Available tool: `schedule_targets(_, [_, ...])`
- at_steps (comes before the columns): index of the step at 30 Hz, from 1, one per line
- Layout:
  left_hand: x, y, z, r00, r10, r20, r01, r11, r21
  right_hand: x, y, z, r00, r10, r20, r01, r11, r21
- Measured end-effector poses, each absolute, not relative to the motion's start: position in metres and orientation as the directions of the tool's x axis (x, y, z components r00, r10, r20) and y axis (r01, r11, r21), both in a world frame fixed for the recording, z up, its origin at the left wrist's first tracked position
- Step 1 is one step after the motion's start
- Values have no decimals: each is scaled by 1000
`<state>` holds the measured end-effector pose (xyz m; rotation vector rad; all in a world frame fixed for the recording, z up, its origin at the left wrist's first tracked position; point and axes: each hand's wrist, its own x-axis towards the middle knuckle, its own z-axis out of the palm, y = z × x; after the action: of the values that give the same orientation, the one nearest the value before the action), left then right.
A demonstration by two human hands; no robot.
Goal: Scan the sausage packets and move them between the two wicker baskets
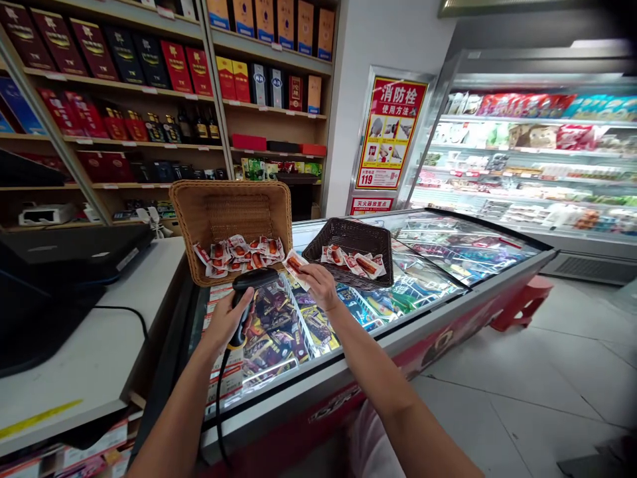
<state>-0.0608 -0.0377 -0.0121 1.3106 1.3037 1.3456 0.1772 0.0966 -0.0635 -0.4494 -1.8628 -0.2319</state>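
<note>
My left hand [225, 323] is wrapped round the handle of a black corded barcode scanner [255, 279], whose head points right. Between the fingers of my right hand [321, 285] is a small packaged sausage [296, 264], held just in front of the scanner head. Behind the scanner, a tan wicker basket [231, 192] leans up and holds several packaged sausages [239, 251]. To the right, a dark brown wicker basket [348, 231] contains several more of the same packs [367, 265]. Both baskets rest on the glass-topped freezer.
The chest freezer [418, 338] stretches away to the right, full of packaged goods. On the left is a white counter [119, 332] with a black device. Boxed goods fill the shelves [124, 79] behind. A red stool [522, 302] stands beyond the freezer.
</note>
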Motion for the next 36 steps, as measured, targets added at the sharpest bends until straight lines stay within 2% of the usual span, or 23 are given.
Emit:
schedule_targets(15, [-62, -37, -15, -93, 983, 158, 177, -140, 974, 180, 94, -59, -271, 187, 944, 455, 890, -46])
schedule_targets(22, [-58, -40, -11, -96, 977, 193, 177, -174, 969, 178, 93, -58, -287, 242, 927, 467, 880, -85])
schedule_targets(33, [-59, -39, -12, -74, 979, 192, 201, -174, 964, 176, 98, -63, -275, 112, 955, 467, 884, 31])
schedule_targets(36, [-59, -39, -12, -96, 978, 187, 166, -170, 971, 180, 100, -62, -217, 121, 969, 504, 864, 4])
